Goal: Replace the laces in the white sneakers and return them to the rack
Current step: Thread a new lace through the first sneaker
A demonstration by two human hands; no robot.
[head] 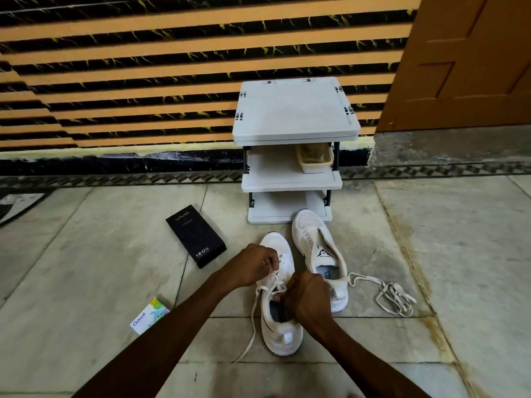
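Two hands, left [252,265] and right [309,297], apparently pinch lace [275,274] over nearer sneaker [283,338].

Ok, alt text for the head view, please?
Left hand and right hand pinch the lace of one sneaker on the floor. The other sneaker, unlaced, stands beside it, with a loose lace and a rack nearby.

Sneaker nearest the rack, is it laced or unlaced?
Unlaced. The sneaker has no lacing across its top, and a loose lace lies on the floor beside it.

The black box [196,235] reads "vivo" and "120W"; the small carton [149,315] reads "Odonil".
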